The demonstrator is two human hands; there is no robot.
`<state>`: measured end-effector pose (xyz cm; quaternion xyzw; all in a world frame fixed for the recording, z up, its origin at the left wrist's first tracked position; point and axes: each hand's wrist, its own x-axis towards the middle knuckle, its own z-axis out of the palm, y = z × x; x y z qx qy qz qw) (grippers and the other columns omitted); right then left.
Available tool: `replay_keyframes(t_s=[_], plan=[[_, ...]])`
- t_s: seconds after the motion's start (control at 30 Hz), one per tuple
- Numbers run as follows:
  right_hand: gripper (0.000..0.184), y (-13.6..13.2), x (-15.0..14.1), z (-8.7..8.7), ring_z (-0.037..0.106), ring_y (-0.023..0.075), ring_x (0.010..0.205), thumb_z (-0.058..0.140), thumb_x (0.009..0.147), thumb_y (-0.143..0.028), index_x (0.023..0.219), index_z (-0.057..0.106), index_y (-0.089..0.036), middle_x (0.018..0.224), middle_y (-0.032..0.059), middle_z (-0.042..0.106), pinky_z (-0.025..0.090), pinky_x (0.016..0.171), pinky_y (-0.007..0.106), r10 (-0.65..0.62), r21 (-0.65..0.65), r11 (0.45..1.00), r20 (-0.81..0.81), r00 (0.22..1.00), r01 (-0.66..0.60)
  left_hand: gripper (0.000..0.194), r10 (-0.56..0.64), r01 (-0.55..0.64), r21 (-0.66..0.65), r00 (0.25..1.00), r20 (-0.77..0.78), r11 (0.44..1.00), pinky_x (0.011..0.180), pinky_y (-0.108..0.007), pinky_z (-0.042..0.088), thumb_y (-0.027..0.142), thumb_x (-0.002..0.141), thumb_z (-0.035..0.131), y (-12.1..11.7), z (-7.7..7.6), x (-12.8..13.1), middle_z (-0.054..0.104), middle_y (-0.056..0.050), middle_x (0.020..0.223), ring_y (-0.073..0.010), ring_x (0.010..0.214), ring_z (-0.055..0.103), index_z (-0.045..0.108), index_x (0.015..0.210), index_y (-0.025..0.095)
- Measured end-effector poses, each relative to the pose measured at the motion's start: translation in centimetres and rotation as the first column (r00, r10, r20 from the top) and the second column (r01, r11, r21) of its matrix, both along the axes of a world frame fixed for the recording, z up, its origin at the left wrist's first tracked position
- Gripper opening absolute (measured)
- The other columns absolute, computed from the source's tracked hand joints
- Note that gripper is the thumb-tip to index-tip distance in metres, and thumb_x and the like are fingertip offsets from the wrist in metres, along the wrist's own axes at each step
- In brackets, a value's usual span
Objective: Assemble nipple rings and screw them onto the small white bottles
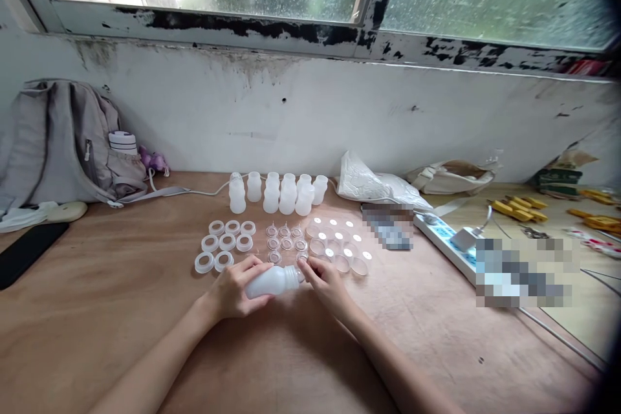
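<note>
Grey fabric backpack [58, 142] at far-left tabletop [121, 310] edge. Left hand [235, 288] closed around translucent white plastic bottle [272, 281], lying sideways mid-tabletop. Right hand [325, 281] pinches bottle's neck, fingers curled. Clear round caps [339, 246] just beyond; white power strip [449, 239] toward right edge.

A bottle [272, 282] is held lying on its side above the near middle of the desk [97, 310], between the left hand [236, 289] and the right hand [326, 283]. Just beyond it, rings [226, 244] are laid out to the left, small valves [285, 242] in the middle and caps [339, 247] to the right. Upright bottles [279, 193] are lined up farther back. A backpack [63, 142] is propped at the far left, a power strip [449, 239] to the right.
</note>
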<state>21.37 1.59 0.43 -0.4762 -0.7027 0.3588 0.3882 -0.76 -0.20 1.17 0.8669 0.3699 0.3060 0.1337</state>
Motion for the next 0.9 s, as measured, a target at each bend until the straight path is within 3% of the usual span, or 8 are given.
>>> replay_keyframes(t_s=[0.2,0.4,0.5,0.73,0.9], plan=[[0.047,0.4,0.4,-0.3,0.022,0.0064,0.043,0.039,0.084,-0.044,0.046,0.027,-0.019,0.047,-0.0055,0.021,0.016,0.043,0.023,0.034,-0.087,0.995,-0.048,0.998,-0.038,0.049,-0.018,0.021,0.103,0.999,-0.027,0.994,0.071,-0.028,0.051,0.035,0.074,0.056,0.0,-0.4,0.5,0.057,-0.009,0.1,-0.0191,0.086,0.059,0.045,0.119,0.018],[0.032,0.3,0.8,0.2,0.038,0.0087,0.048,0.042,0.085,-0.039,0.062,0.044,-0.017,0.053,-0.0034,0.043,0.029,0.046,0.021,0.027,-0.056,0.998,-0.058,0.998,-0.03,0.047,0.08,-0.072,0.15,0.996,-0.049,0.986,0.072,-0.03,0.051,0.036,0.077,0.053,0.3,-0.4,0.3,0.058,-0.01,0.099,-0.0204,0.085,0.06,0.045,0.119,0.017],[0.028,0.1,0.9,0.6,0.04,0.0089,0.051,0.043,0.085,-0.035,0.064,0.044,-0.018,0.057,-0.003,0.045,0.031,0.048,0.021,0.077,-0.06,0.995,-0.08,0.994,-0.082,0.047,0.091,-0.083,0.133,0.994,-0.058,0.988,0.072,-0.029,0.05,0.037,0.077,0.052,0.4,-0.3,0.1,0.057,-0.01,0.1,-0.0201,0.085,0.06,0.045,0.119,0.018],[0.04,-0.1,0.8,0.7,0.033,0.0076,0.045,0.042,0.085,-0.04,0.052,0.038,-0.018,0.048,-0.0043,0.038,0.026,0.044,0.022,0.106,-0.125,0.984,-0.136,0.985,-0.123,0.047,0.043,-0.039,0.081,0.998,-0.048,0.996,0.072,-0.029,0.049,0.037,0.076,0.054,0.1,0.1,-0.1,0.057,-0.01,0.102,-0.02,0.086,0.059,0.046,0.119,0.019],[0.04,0.2,0.6,0.6,0.03,0.0059,0.038,0.045,0.082,-0.045,0.054,0.04,-0.017,0.044,-0.0064,0.035,0.023,0.04,0.021,0.071,-0.19,0.974,-0.268,0.961,-0.125,0.044,0.044,-0.035,-0.089,0.995,0.094,0.995,0.08,-0.031,0.046,0.036,0.074,0.057,0.0,0.2,0.4,0.057,-0.009,0.103,-0.0203,0.091,0.056,0.051,0.114,0.018]])
